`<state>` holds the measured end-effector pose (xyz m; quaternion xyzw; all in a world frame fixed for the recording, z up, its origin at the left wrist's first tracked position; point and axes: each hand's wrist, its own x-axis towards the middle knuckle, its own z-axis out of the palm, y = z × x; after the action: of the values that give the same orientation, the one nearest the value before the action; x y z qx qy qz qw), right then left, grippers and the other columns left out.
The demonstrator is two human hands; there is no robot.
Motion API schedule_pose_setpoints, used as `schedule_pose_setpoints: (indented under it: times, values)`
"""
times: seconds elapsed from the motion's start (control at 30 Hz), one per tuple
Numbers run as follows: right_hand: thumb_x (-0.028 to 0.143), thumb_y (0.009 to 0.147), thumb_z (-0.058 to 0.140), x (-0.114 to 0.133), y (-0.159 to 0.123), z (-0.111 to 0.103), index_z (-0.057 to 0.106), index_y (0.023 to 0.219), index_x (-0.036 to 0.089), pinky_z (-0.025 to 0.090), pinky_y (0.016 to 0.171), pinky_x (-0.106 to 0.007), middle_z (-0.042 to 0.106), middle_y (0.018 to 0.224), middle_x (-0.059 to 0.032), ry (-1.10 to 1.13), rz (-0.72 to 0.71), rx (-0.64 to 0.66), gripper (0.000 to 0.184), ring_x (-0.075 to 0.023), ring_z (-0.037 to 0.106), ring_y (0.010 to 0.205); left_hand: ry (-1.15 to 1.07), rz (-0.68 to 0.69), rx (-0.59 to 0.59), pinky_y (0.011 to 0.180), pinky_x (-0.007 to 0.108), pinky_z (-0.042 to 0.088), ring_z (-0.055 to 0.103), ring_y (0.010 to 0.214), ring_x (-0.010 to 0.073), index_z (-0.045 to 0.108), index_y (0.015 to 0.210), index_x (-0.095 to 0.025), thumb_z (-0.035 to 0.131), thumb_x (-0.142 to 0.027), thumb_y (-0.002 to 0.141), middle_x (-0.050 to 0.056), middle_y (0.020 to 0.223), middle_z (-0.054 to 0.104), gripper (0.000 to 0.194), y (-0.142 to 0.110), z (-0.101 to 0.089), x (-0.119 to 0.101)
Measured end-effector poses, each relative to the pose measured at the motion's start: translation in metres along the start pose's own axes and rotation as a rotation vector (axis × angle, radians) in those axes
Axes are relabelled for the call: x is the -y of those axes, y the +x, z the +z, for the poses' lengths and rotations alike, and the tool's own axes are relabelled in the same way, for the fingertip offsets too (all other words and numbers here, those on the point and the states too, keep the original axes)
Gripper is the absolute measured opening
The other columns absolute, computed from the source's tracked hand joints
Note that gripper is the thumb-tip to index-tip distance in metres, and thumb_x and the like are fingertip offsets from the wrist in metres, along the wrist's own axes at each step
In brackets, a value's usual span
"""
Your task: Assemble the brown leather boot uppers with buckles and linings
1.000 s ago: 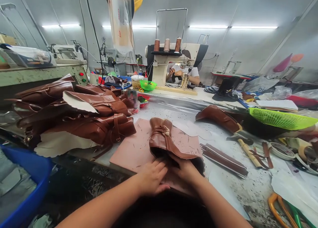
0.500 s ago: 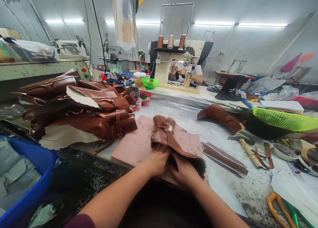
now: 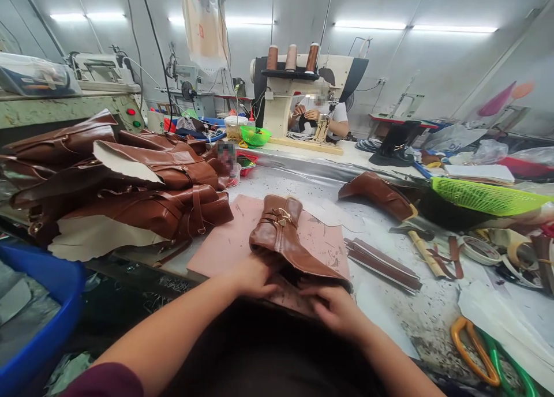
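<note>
A brown leather boot upper [image 3: 277,229] with crossed straps and a gold buckle lies on a pink cutting board [image 3: 216,250] in front of me. My left hand [image 3: 255,274] holds its near lower edge; the fingertips are hidden under the leather, and the thumb shows below. At the open edge on the right is my right hand [image 3: 335,306], fingers apart and touching the rim, with the thumb clear of the leather. The inside of the upper is dark and mostly hidden.
Brown boot uppers [image 3: 173,212] are piled on the left, above a blue bin [image 3: 64,304]. Right of the board lie brown strips [image 3: 383,267], a hammer [image 3: 413,232], tape rolls [image 3: 480,250] and orange-handled scissors [image 3: 474,351]. A person works behind a sewing machine [image 3: 277,108].
The upper has turned slightly, its buckle side moving left and more of its front showing. My right hand has drawn back from inside the opening to its edge. The view has shifted.
</note>
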<state>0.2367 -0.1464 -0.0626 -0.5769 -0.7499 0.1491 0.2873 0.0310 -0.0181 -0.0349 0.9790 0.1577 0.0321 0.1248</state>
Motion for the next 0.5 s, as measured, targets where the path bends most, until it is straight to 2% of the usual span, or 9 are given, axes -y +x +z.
schedule_pose_setpoints:
  times: [0.1, 0.23, 0.3, 0.37, 0.43, 0.5]
  values:
    - [0.011, 0.076, 0.036, -0.006, -0.016, -0.002, 0.066, 0.102, 0.020, 0.055, 0.079, -0.036, 0.070, 0.101, -0.0074, -0.038, 0.085, -0.114, 0.040, -0.0214, 0.066, 0.094, -0.020, 0.066, 0.016, 0.099, 0.045, 0.036, 0.049, 0.117, 0.0333, 0.054, 0.121, -0.017, 0.053, -0.040, 0.080, 0.016, 0.128, 0.052, 0.048, 0.002, -0.007, -0.001]
    - [0.018, 0.078, 0.045, -0.005, -0.020, 0.011, 0.063, 0.107, 0.018, 0.051, 0.085, -0.041, 0.068, 0.107, -0.0104, -0.121, 0.133, -0.195, 0.035, -0.0253, 0.062, 0.100, -0.044, 0.033, 0.001, 0.091, 0.043, 0.045, 0.057, 0.106, 0.0327, 0.063, 0.103, -0.010, 0.051, -0.025, 0.082, 0.019, 0.117, 0.059, 0.029, 0.021, -0.005, -0.017]
    - [0.017, 0.077, 0.047, -0.003, -0.015, 0.017, 0.065, 0.103, 0.018, 0.051, 0.084, -0.042, 0.069, 0.104, -0.0109, -0.164, 0.146, -0.222, 0.032, -0.0267, 0.062, 0.099, -0.067, 0.030, -0.010, 0.089, 0.041, 0.047, 0.058, 0.104, 0.0317, 0.060, 0.107, -0.009, 0.054, -0.021, 0.079, 0.018, 0.116, 0.060, 0.031, 0.031, 0.001, -0.027]
    - [0.017, 0.079, 0.045, -0.004, -0.008, 0.018, 0.067, 0.096, 0.020, 0.052, 0.078, -0.040, 0.070, 0.096, -0.0109, -0.202, 0.167, -0.249, 0.028, -0.0265, 0.064, 0.090, -0.104, 0.030, -0.040, 0.090, 0.040, 0.046, 0.056, 0.107, 0.0300, 0.053, 0.118, -0.011, 0.057, -0.017, 0.075, 0.016, 0.120, 0.058, 0.043, 0.037, 0.008, -0.032]
    - [0.020, 0.083, 0.042, -0.006, -0.002, 0.017, 0.068, 0.091, 0.019, 0.052, 0.070, -0.037, 0.071, 0.087, -0.0110, -0.230, 0.198, -0.278, 0.027, -0.0251, 0.065, 0.079, -0.144, 0.025, -0.078, 0.093, 0.040, 0.045, 0.054, 0.112, 0.0287, 0.048, 0.124, -0.013, 0.055, -0.013, 0.076, 0.014, 0.124, 0.056, 0.048, 0.040, 0.012, -0.034]
    - [0.023, 0.086, 0.040, -0.006, 0.001, 0.015, 0.067, 0.089, 0.018, 0.051, 0.065, -0.035, 0.070, 0.081, -0.0111, -0.240, 0.222, -0.301, 0.028, -0.0240, 0.065, 0.072, -0.179, 0.023, -0.101, 0.094, 0.039, 0.044, 0.053, 0.114, 0.0266, 0.049, 0.123, -0.015, 0.049, -0.010, 0.079, 0.012, 0.125, 0.056, 0.045, 0.042, 0.014, -0.033]
